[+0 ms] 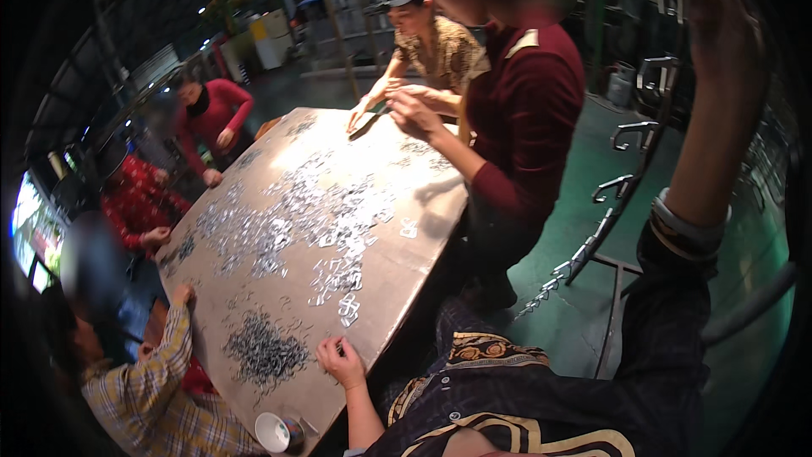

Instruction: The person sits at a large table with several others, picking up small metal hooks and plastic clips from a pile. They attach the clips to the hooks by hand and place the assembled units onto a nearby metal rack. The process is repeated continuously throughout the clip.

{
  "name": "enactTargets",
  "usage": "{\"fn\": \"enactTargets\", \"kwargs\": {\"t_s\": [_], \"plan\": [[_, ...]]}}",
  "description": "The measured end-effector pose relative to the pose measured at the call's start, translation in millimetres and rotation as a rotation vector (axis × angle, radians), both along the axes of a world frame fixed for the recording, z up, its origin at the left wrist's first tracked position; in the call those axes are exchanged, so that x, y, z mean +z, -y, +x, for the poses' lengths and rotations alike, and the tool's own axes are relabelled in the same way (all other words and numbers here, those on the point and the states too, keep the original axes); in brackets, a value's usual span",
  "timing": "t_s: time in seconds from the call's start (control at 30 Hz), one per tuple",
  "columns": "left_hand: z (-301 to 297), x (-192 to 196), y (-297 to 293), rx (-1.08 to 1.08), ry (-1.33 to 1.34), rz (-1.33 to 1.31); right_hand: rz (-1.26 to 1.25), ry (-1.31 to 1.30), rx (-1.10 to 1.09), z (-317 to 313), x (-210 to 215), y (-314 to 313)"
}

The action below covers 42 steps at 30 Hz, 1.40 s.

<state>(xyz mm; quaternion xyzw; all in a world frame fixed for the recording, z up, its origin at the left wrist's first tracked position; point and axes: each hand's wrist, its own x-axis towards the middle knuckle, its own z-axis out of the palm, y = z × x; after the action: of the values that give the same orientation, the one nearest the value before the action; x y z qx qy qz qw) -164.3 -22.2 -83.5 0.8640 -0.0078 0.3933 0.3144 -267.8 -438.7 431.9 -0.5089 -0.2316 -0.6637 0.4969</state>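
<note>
My left hand rests at the near edge of the large table, its fingers curled together. Whatever may be between them is too small to make out. Beside it lies a heap of small dark metal pieces, like bent wire clips. Flat silver metal pieces, shaped like open frames, lie just beyond my left hand. My right hand is raised high at the upper right, dark and blurred, so its fingers are unclear. Close to it, silver hook-shaped metal pieces hang in a row along a dark rack.
A white cup stands at the table's near corner. A person in dark red stands close on my right, and a person in a plaid shirt sits at the left. Several others work around the table. Many silver pieces cover its middle.
</note>
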Motion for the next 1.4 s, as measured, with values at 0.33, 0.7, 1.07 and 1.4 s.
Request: {"fn": "enactTargets", "kwargs": {"t_s": [0.33,0.7,1.07,1.4], "plan": [[-2.6,4.0,0.5,0.039,-0.182,-0.003,0.008,-0.037,-0.43,-93.2,-14.9,77.9],[44.6,-124.6,-61.6,0.133,-0.179,0.674,0.181,-0.014,-0.862,-160.2,-29.8,130.2],[79.7,-189.2,-106.1,0.103,0.12,0.889,0.385,-0.119,-1.025,-285.2,-24.6,257.0],[59.7,-123.5,-46.2,0.1,0.043,0.655,0.349,-0.193,-1.277,-430.7,41.9,399.6]]}}
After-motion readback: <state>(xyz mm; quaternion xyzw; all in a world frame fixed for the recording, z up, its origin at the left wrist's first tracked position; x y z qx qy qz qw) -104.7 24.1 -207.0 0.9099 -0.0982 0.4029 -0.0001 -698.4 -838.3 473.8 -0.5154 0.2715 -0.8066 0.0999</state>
